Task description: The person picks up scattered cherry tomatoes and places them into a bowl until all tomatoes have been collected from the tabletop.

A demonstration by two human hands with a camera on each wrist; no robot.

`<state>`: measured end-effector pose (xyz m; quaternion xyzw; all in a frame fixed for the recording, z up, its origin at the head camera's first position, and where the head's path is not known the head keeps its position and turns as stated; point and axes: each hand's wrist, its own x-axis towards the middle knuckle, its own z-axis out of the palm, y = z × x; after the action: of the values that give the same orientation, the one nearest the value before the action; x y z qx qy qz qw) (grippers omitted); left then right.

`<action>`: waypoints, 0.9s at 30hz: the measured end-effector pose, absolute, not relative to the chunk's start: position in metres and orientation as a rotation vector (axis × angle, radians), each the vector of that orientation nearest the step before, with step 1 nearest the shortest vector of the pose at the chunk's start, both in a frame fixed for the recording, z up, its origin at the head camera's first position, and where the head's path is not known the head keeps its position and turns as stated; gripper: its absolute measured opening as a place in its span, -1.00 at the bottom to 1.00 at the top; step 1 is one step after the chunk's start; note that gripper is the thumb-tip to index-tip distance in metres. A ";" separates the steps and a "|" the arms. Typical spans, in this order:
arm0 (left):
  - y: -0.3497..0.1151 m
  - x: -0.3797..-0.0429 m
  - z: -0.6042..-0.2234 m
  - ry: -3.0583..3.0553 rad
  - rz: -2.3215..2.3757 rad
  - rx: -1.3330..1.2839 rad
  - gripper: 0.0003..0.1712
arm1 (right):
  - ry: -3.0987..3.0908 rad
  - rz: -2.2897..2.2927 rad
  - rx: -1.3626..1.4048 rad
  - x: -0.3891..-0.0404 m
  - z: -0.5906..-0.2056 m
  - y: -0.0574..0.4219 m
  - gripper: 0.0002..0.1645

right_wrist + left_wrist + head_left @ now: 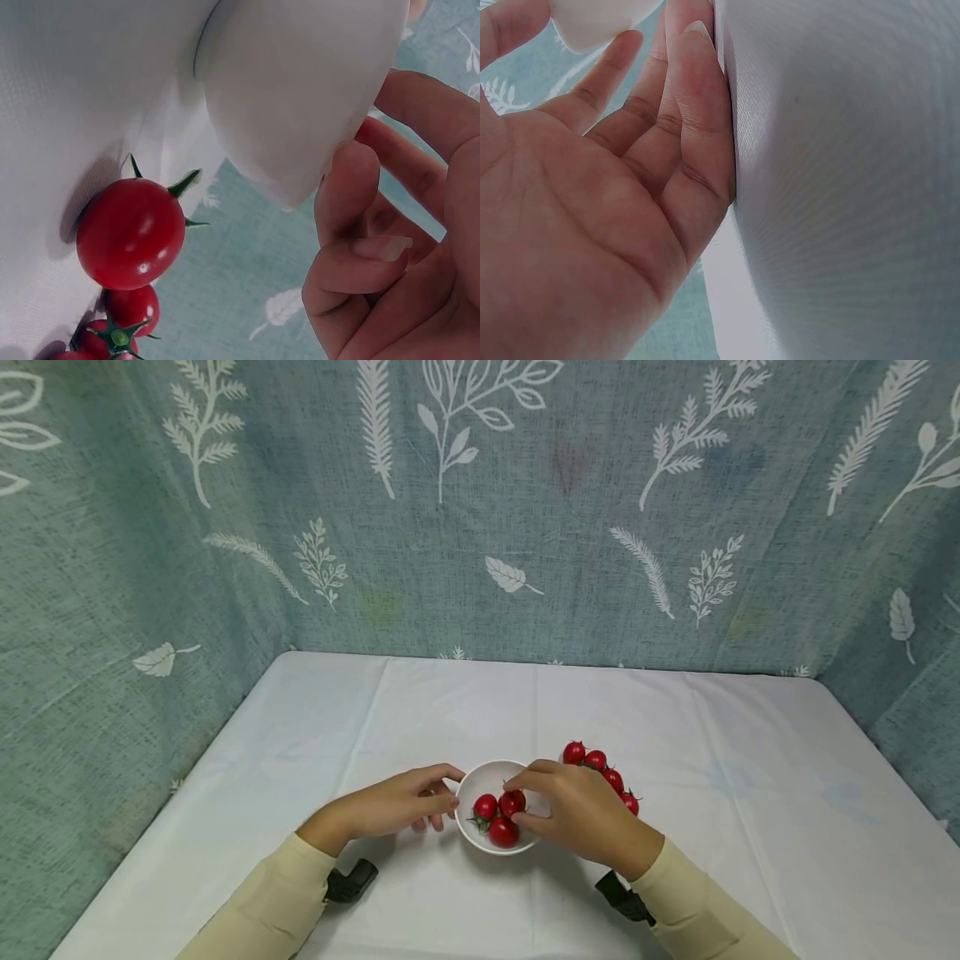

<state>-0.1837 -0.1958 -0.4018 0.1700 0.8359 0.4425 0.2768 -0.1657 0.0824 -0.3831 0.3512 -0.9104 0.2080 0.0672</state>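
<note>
A white bowl [491,768] stands on the table with three red cherry tomatoes inside. At its left side my left hand [397,802] holds the wall with thumb and index finger; the left wrist view shows both tips against the bowl [600,19]. My right hand [588,814] reaches over the right rim. Its thumb and fingers pinch one cherry tomato [512,802] in the bowl. Beside that one lie a second cherry tomato [485,807] with a green calyx and a third cherry tomato [503,832]. The bowl wall hides the pinching fingertips in the right wrist view.
More cherry tomatoes [574,752] with green calyxes lie in a slanting row right of the bowl, partly behind the right hand. A white cloth [420,702] covers the table. Blue-green curtains [465,577] with white leaf prints hang behind and at both sides.
</note>
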 end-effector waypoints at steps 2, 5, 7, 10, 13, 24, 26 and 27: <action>-0.196 -0.184 -0.402 2.244 1.188 0.457 -0.53 | -2.749 0.632 1.049 -0.165 -0.382 0.083 -0.61; -0.196 -0.184 -0.402 2.245 1.190 0.459 -0.53 | -2.758 0.631 1.033 -0.164 -0.379 0.083 -0.60; -0.196 -0.184 -0.402 2.242 1.193 0.460 -0.53 | -2.761 0.624 1.028 -0.164 -0.378 0.084 -0.60; -0.196 -0.184 -0.402 2.237 1.200 0.456 -0.53 | -2.762 0.619 1.008 -0.164 -0.375 0.086 -0.60; -0.196 -0.185 -0.404 2.234 1.204 0.454 -0.53 | -2.754 0.635 0.982 -0.165 -0.374 0.090 -0.61; -0.196 -0.183 -0.404 2.241 1.203 0.470 -0.53 | -2.745 0.627 0.927 -0.167 -0.375 0.106 -0.64; -0.197 -0.184 -0.404 2.242 1.202 0.471 -0.52 | -2.749 0.618 0.905 -0.167 -0.376 0.109 -0.63; -0.197 -0.184 -0.404 2.240 1.204 0.472 -0.52 | -2.753 0.618 0.893 -0.167 -0.377 0.111 -0.62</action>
<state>-0.1837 -0.1971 -0.4041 0.1757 0.8327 0.4479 0.2741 -0.1667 0.1112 -0.3767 0.3004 -0.9264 0.2079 0.0911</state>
